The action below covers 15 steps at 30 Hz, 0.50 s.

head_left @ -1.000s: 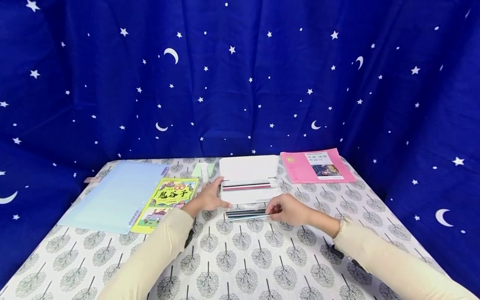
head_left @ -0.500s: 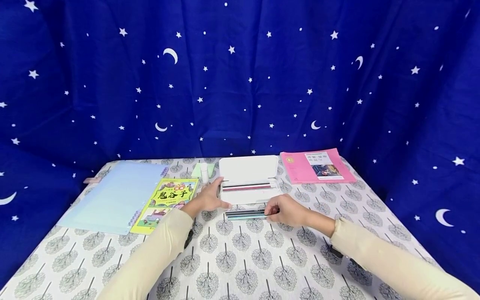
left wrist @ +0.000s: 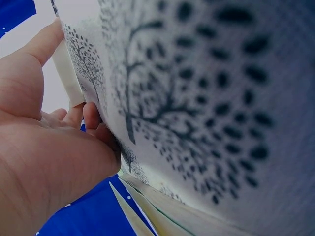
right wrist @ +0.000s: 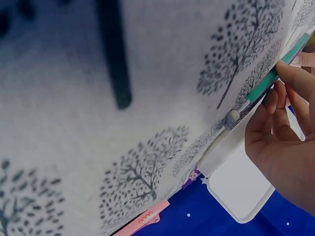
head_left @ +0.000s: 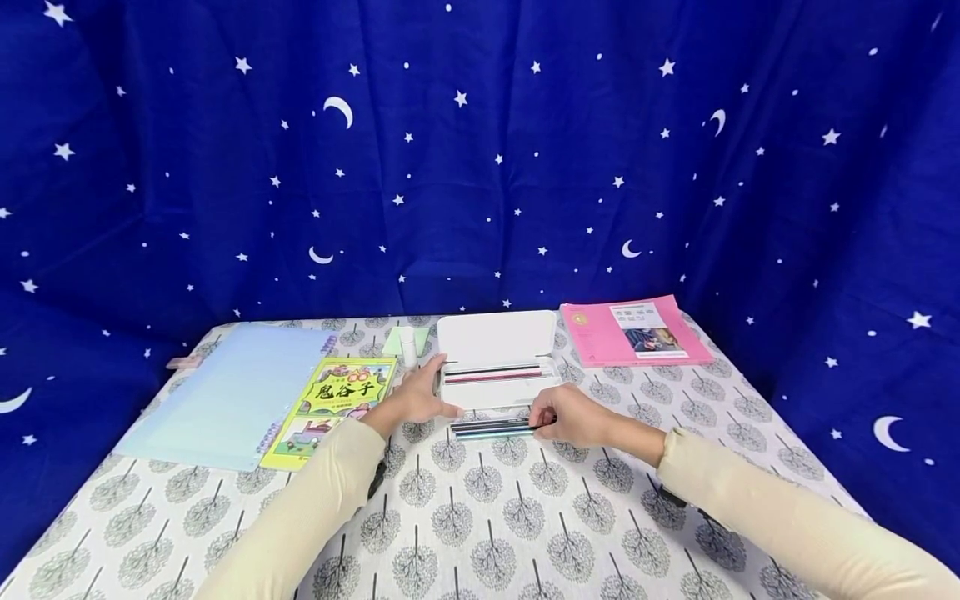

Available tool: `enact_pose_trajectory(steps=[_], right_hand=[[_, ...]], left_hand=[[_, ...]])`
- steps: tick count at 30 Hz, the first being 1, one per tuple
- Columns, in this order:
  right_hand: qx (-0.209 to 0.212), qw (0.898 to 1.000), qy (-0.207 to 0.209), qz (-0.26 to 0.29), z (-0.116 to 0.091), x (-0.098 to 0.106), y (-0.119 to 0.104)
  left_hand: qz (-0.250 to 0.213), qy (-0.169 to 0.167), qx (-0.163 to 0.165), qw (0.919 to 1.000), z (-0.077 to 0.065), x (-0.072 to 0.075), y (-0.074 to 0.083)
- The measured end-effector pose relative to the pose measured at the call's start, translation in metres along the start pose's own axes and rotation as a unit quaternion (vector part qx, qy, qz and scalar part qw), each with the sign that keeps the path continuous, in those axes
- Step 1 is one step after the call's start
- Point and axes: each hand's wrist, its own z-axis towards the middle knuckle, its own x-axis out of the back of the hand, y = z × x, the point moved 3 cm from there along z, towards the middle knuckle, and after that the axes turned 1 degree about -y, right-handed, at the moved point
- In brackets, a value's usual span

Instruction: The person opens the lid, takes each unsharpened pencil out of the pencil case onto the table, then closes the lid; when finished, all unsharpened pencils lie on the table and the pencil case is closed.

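Observation:
An open white pencil case [head_left: 491, 395] lies near the table's middle, its lid [head_left: 497, 337] folded back. Black and red pencils [head_left: 495, 374] lie inside it. My left hand [head_left: 417, 395] holds the case's left end, thumb at the near edge and fingers at the far side; its palm [left wrist: 54, 162] shows in the left wrist view. Just in front of the case lies a row of several dark and green pencils [head_left: 491, 429]. My right hand [head_left: 573, 416] pinches their right ends. In the right wrist view the thumb presses a green pencil [right wrist: 264, 84] with an eraser end.
Left of the case stands a white glue stick [head_left: 408, 347] beside green sticky notes [head_left: 393, 339]. Further left, a yellow book [head_left: 300, 427] overlaps a pale blue spiral notebook [head_left: 225, 392]. A pink book [head_left: 596, 340] lies at the back right. A blue star curtain [head_left: 480, 167] hangs behind.
My right hand has shifted slightly left along the pencils, and the front light-coloured pencil now lies closer in line with the others. The left hand stays at the pencil case.

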Motion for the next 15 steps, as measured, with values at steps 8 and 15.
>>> enact_pose_trajectory(steps=[8, 15], right_hand=[[-0.004, 1.0, -0.005, 0.011, 0.003, 0.003, 0.004], [-0.01, 1.0, 0.026, -0.001, 0.014, 0.014, 0.013]], left_hand=[[0.001, 0.0, -0.005, 1.0, 0.0, 0.0, -0.001], [-0.003, 0.001, -0.005, 1.0, 0.0, 0.0, -0.001]])
